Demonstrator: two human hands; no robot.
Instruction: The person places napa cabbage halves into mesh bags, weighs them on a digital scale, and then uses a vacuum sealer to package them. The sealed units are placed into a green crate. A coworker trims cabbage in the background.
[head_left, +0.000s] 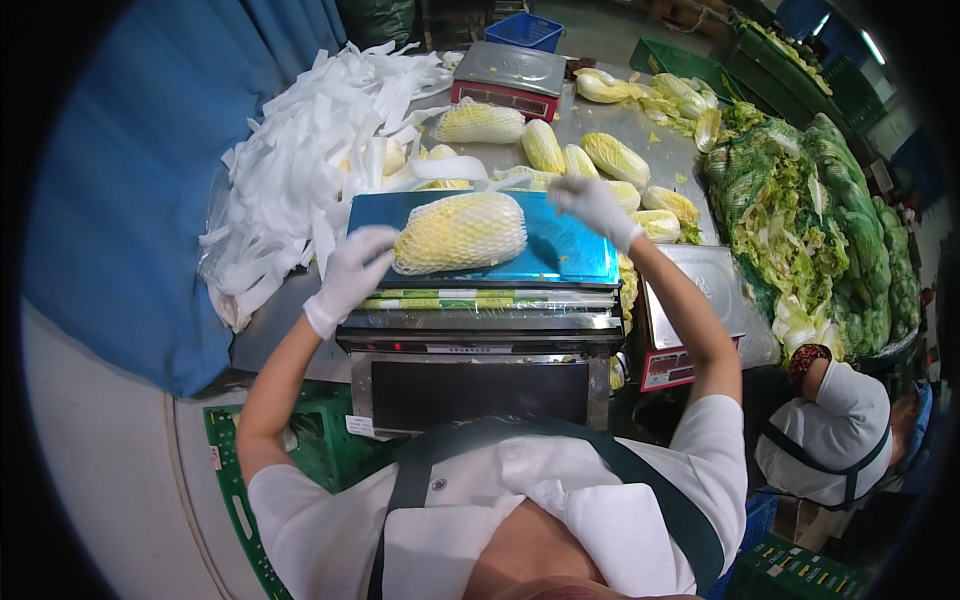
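A napa cabbage in a white foam net sleeve (461, 232) lies on its side on the blue top of a film-wrapping machine (487, 330). At its left end is my left hand (356, 274), in a white glove, fingers apart, close to or touching the net. My right hand (592, 210), also gloved in white, is above the blue top's right back corner, away from the netted cabbage; its fingers are bent and I cannot tell whether they hold anything. Behind the machine lie several bare napa cabbages (615, 159) and another netted one (480, 124).
White foam net sleeves (300, 165) are heaped at the left beside a blue curtain (165, 150). One scale (510, 67) stands at the back, another (694, 300) at right. Green mesh sacks of cabbage (847, 225) and a seated co-worker (829, 435) are at the right. A green crate (330, 435) stands low left.
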